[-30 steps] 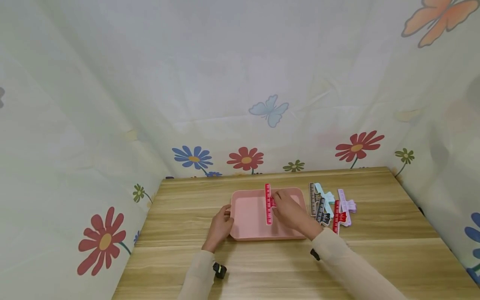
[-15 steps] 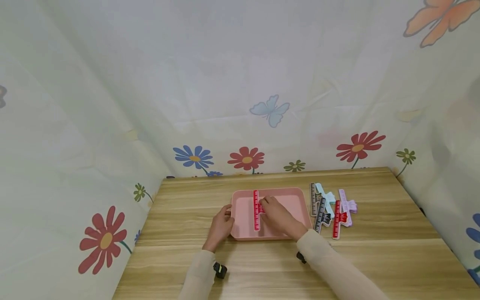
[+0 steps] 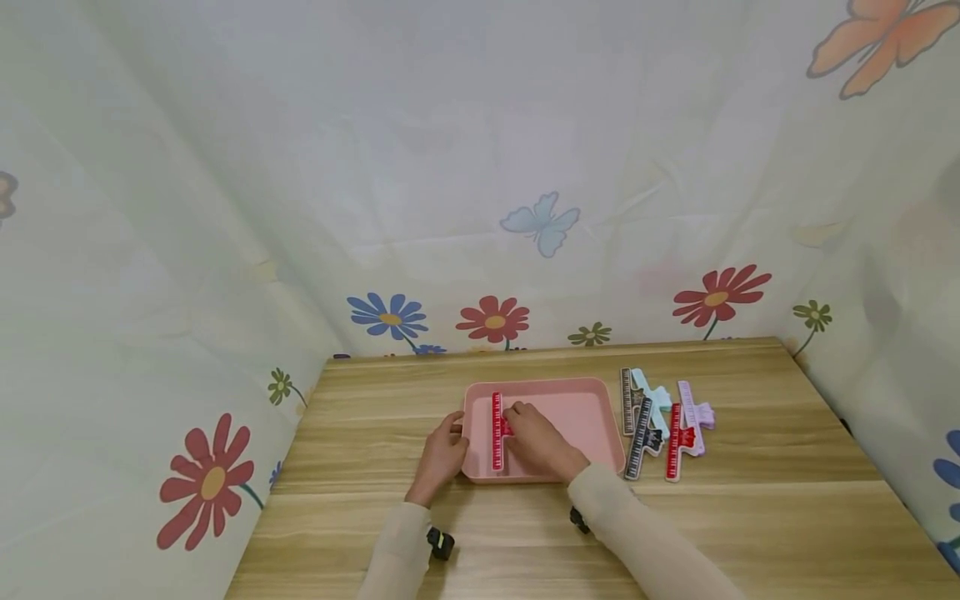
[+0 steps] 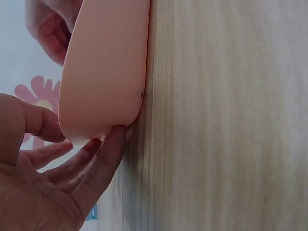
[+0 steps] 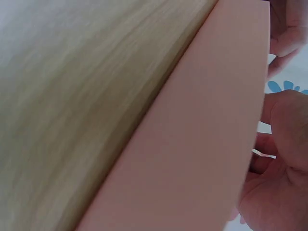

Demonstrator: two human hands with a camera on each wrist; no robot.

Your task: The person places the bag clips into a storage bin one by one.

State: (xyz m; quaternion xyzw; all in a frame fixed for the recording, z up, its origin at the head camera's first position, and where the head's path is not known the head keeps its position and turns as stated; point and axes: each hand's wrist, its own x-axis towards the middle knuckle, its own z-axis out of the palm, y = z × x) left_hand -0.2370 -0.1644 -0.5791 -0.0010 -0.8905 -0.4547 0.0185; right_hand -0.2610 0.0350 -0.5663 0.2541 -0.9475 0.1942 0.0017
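Note:
In the head view, my right hand (image 3: 538, 439) pinches a red piano-keyboard page clip (image 3: 497, 432) by its handle side, low over the left part of a shallow pink tray (image 3: 543, 478). The clip's long bar runs front to back, parallel to the tray's left side. My left hand (image 3: 441, 454) grips the tray's left end. In the left wrist view, the left hand's fingertips (image 4: 113, 137) meet the outer wall, with one digit up at the rim. Seen from the right wrist, the tray wall (image 5: 192, 130) hides the clip, and the right hand (image 5: 281, 168) is curled behind it.
Right of the tray lie more page clips: a brown one (image 3: 627, 402), a light blue one (image 3: 660, 398), a black one (image 3: 639, 440), a second red one (image 3: 673, 442) and a purple one (image 3: 703, 414), several overlapping. A flowered curtain (image 3: 420, 167) encloses the wooden table (image 3: 390, 392).
My right hand has carried the red clip leftward across the tray and lower. The left hand has stayed at the tray's left end.

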